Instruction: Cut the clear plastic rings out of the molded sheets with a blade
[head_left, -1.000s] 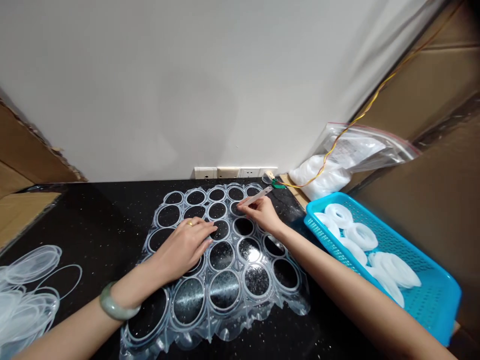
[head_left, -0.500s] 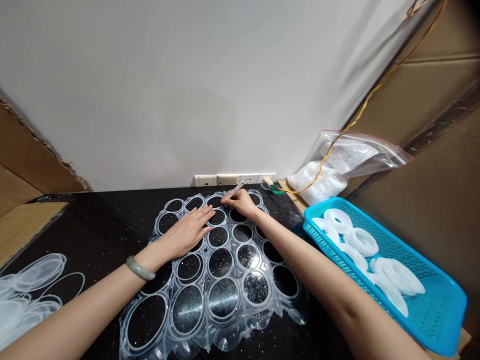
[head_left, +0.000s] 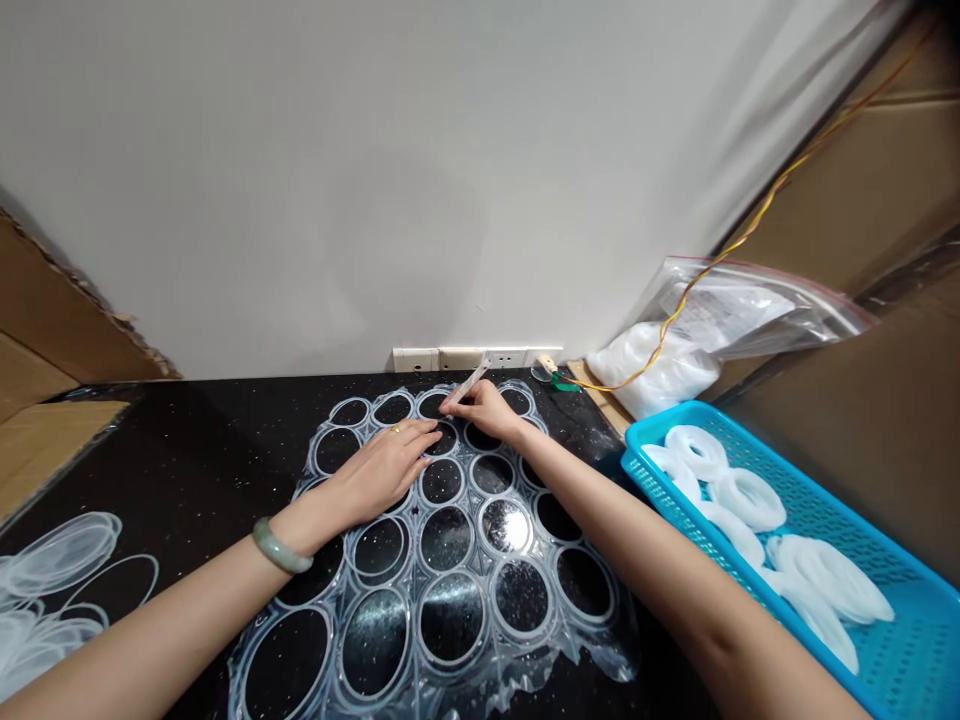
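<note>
A clear, rubbery sheet [head_left: 517, 668] with rows of large round openings lies spread on the black speckled countertop [head_left: 225, 480]. Palm down, my left hand [head_left: 390, 465] rests on its upper middle with the fingers stretched out. Just right of those fingertips, at the far edge of the sheet, my right hand [head_left: 487, 412] pinches a thin whitish flat stick [head_left: 471, 380]. The stick slants up to the right, and its lower end meets the sheet near a ring in the back row. Exactly what the tip touches is too small to tell.
A blue basket [head_left: 795, 455] with bundled white rings [head_left: 746, 498] stands at right. Loose translucent rings [head_left: 64, 555] lie at left. Behind are wall sockets [head_left: 457, 360] with a yellow-brown wire [head_left: 690, 290], a plastic bag [head_left: 660, 365] and cardboard [head_left: 892, 200].
The camera view has shifted slightly, so the basket appears farther right. My left hand has moved a little right with the view; my right hand keeps its pinch on the stick.
</note>
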